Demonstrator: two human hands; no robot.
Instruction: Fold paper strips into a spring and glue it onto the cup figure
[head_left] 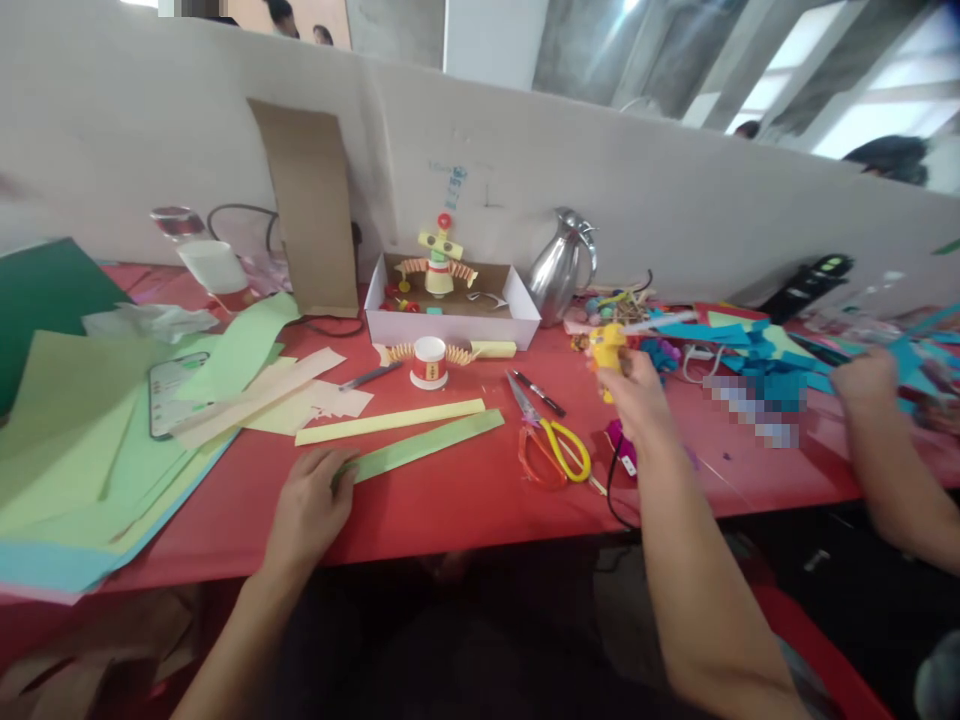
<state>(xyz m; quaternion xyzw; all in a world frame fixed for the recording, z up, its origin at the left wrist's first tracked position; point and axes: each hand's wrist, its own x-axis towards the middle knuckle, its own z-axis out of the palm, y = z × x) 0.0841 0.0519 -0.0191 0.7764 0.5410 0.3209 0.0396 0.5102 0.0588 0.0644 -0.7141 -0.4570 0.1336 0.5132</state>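
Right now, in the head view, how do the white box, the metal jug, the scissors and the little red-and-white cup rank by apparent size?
1. white box
2. metal jug and scissors: they look alike, and the scissors lie nearer the camera, so unranked
3. red-and-white cup

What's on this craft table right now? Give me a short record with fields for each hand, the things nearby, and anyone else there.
left hand: left hand rests on the red table, fingertips on the end of a long green paper strip
right hand: right hand raised, grip closed on a yellow glue gun
between the hands: a long yellow paper strip, scissors with orange and yellow handles, a black pen
further back: a white cardboard tray holding a paper figure, a silver metal jug
other person: a co-worker's hand among blue paper scraps, far right
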